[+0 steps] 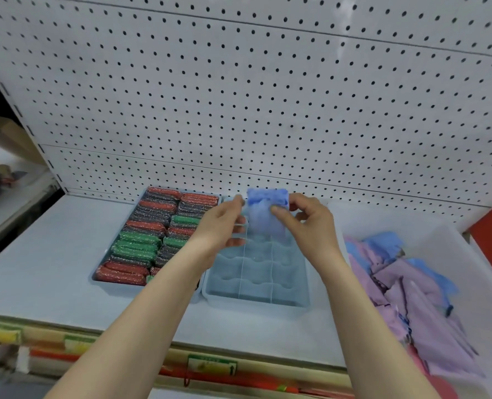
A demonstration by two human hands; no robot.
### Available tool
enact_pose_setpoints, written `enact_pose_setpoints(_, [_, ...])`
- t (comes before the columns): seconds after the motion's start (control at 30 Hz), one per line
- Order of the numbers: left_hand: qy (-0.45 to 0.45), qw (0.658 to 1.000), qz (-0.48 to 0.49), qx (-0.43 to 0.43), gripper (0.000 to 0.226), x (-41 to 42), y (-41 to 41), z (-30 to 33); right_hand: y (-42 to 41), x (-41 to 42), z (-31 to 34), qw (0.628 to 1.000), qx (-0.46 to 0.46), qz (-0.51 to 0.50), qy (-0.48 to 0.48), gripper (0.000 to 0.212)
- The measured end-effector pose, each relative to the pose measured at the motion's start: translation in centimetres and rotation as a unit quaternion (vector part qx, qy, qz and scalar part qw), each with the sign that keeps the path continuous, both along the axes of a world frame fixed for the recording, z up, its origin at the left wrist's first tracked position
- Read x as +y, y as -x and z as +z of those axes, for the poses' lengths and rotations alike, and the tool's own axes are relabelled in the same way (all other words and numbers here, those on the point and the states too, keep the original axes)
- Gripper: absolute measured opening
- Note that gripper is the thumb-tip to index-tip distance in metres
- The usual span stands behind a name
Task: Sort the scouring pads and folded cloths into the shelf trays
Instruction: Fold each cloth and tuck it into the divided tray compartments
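A blue folded cloth (265,211) hangs above the far end of a pale blue divided tray (256,298) on the shelf. My left hand (221,226) pinches the cloth's left edge and my right hand (311,223) pinches its right side with thumb and fingers. The tray's compartments under the cloth hold nothing that I can see. To its left, a second tray (95,279) is packed with rows of red, green and dark scouring pads (141,240).
A clear plastic bin (469,254) at the right holds a loose heap of purple and blue cloths (406,295). White pegboard (239,96) backs the shelf. The shelf's front edge (210,364) carries price labels.
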State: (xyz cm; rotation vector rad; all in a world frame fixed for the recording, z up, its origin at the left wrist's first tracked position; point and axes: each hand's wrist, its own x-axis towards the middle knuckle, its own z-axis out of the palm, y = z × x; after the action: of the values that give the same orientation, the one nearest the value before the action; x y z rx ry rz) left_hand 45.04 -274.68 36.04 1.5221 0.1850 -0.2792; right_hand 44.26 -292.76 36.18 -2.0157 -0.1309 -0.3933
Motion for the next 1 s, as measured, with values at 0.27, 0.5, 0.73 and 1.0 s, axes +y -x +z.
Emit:
enact_pose_setpoints(0.27, [0.027, 0.993, -0.081, -0.076, 0.047, -0.2, 0.4, -0.6, 0.8, -0.8, 0.4, 0.957, 0.144, 0.123, -0.219, 0.008])
enact_pose_setpoints(0.5, [0.088, 0.992, -0.062, -0.068, 0.017, -0.2, 0.7, -1.1, 1.4, -1.5, 0.2, 0.938, 0.192, 0.186, -0.219, 0.021])
enact_pose_setpoints(0.73, [0.121, 0.991, -0.051, -0.036, 0.017, -0.3, 0.7, -0.7, 1.2, -1.2, -0.2, 0.970, 0.104, 0.148, -0.161, 0.059])
enact_pose_setpoints(1.0, [0.057, 0.995, -0.060, -0.047, 0.023, -0.3, 0.9, -2.2, 0.8, -1.2, -0.9, 0.967, 0.130, 0.143, -0.166, 0.048])
